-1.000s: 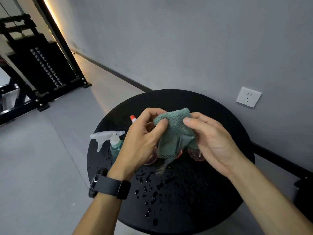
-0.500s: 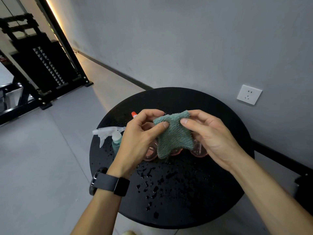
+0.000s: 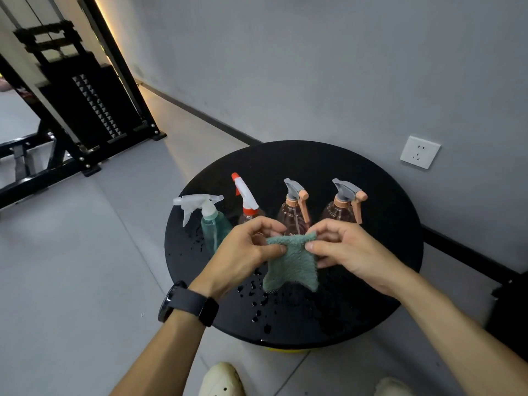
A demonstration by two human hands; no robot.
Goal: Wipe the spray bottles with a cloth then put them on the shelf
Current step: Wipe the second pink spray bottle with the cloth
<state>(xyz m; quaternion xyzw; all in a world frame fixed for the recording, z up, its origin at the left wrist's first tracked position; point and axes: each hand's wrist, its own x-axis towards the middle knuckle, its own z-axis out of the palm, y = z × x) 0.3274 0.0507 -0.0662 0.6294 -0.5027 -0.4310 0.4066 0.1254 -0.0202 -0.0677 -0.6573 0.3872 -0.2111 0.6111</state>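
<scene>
Both hands pinch the top edge of the cloth [image 3: 291,264], left hand [image 3: 245,252] at one corner, right hand [image 3: 345,250] at the other, so it hangs spread above the wet desk [image 3: 385,252]. Four bottles [image 3: 294,212] stand in a row just behind, none wiped yet by the look of it. I'd fold the cloth flat over one palm, then steady a bottle by its neck with the free hand and wipe downward. No shelf is in view.
</scene>
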